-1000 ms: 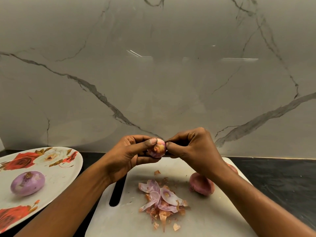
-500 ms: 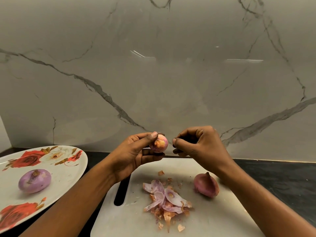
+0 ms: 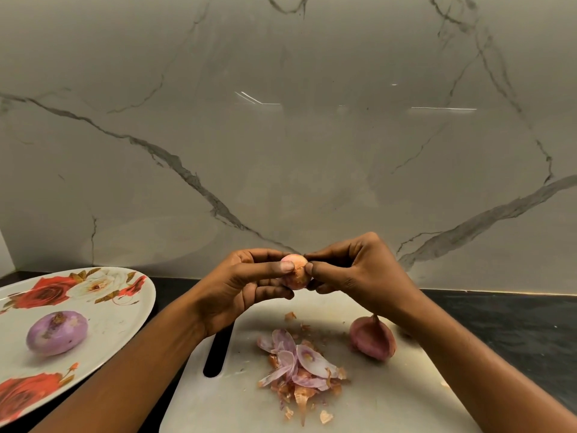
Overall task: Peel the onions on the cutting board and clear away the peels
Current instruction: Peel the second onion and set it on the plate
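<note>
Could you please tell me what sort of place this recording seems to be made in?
Most likely a home kitchen counter: a white cutting board with onion peels lies on a dark countertop against a marble-look backsplash, beside a floral plate.

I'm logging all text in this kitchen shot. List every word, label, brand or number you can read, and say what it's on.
No readable text anywhere in view.
The plate carries only a rose pattern, no lettering.
The cutting board, the wall and the held onion show no label, brand or number.
</note>
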Demonstrator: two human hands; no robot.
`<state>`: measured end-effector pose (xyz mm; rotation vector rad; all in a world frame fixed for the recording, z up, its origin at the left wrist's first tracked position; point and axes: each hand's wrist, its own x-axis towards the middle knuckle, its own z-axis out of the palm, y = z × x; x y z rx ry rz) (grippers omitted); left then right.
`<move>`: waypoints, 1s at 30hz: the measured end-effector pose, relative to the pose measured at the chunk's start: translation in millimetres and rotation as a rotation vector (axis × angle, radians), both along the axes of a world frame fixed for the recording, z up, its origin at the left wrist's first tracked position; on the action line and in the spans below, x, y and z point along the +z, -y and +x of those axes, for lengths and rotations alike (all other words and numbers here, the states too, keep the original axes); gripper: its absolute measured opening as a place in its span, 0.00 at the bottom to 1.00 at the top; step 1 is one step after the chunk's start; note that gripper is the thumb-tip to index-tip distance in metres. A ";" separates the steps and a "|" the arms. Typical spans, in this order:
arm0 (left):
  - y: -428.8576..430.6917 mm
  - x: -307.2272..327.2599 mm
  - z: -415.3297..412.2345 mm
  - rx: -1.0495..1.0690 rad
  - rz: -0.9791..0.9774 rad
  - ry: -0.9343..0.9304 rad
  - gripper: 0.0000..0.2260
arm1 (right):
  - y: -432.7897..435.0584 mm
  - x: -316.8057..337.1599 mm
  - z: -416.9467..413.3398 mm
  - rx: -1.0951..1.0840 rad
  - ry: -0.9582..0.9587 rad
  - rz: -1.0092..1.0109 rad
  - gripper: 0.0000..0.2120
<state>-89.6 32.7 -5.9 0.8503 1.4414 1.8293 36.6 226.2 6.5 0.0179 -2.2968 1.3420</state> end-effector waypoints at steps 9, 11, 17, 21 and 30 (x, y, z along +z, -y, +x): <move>1.6 -0.1 -3.5 -0.058 0.031 0.063 0.17 | -1.5 -1.3 -1.4 -0.051 -0.068 0.038 0.07; 2.4 0.2 -4.0 -0.071 0.040 0.077 0.17 | -0.6 -2.0 -2.8 -0.062 -0.077 0.019 0.07; 2.1 0.3 -4.9 -0.049 0.040 0.057 0.15 | -1.8 -1.3 -0.6 -0.020 -0.041 0.038 0.09; 1.4 -0.7 -5.0 -0.031 -0.012 -0.021 0.15 | -3.6 -3.4 -0.5 -0.044 -0.033 0.131 0.16; 0.4 -5.7 -4.4 -0.041 -0.109 -0.155 0.18 | 0.1 -6.0 0.3 -0.025 -0.062 0.328 0.11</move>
